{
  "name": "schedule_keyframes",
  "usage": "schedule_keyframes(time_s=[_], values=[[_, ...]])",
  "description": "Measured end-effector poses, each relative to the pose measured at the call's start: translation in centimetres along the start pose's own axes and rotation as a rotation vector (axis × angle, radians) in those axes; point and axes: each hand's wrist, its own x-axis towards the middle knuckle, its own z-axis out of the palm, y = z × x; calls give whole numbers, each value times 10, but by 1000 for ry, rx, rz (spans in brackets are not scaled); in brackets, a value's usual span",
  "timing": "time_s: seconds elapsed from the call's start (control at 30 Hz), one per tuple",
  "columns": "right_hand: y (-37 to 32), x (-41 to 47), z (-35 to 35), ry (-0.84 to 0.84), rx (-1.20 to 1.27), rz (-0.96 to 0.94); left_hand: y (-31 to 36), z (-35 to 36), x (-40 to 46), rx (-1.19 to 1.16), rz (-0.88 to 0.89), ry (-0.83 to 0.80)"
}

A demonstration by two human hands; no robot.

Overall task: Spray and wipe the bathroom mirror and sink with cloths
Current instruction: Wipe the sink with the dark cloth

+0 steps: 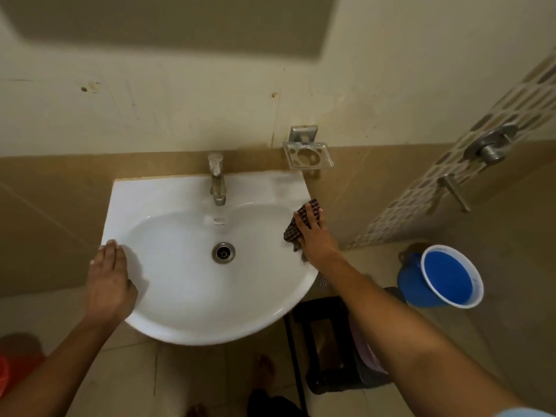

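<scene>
A white wall-mounted sink (168,194) fills the middle of the head view, with a steel tap (217,179) at its back and a drain (223,252) in the bowl. My right hand (313,236) lies flat with straight fingers on a dark checked cloth (296,225), pressing it onto the sink's right rim. My left hand (109,278) rests flat on the sink's left rim, fingers straight, holding nothing. The bottom of the mirror (168,22) shows at the top of the view. No spray bottle is visible.
A clear soap dish (308,155) hangs on the wall right of the tap. A blue bucket (445,281) stands on the floor at the right, near shower fittings (490,149). A dark stool (331,344) sits below the sink's right side. Something red (12,365) lies at the lower left.
</scene>
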Motion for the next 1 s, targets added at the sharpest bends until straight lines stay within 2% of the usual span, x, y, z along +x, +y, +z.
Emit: schedule_keyframes(time_s=[0.17,0.4,0.5,0.73,1.0], values=[[2,51,-15,173,-122,-228,2,2,-2,9,-19,35],[-50,104,-32,161,-167,-583,6,3,-7,70,-69,59],[-55,110,-31,168,-145,-671,5,2,-7,80,-86,47],[-20,102,-18,282,-192,-626,7,-6,-2,103,-68,25],[30,42,-5,193,-144,-495,9,-16,22,117,-42,7]])
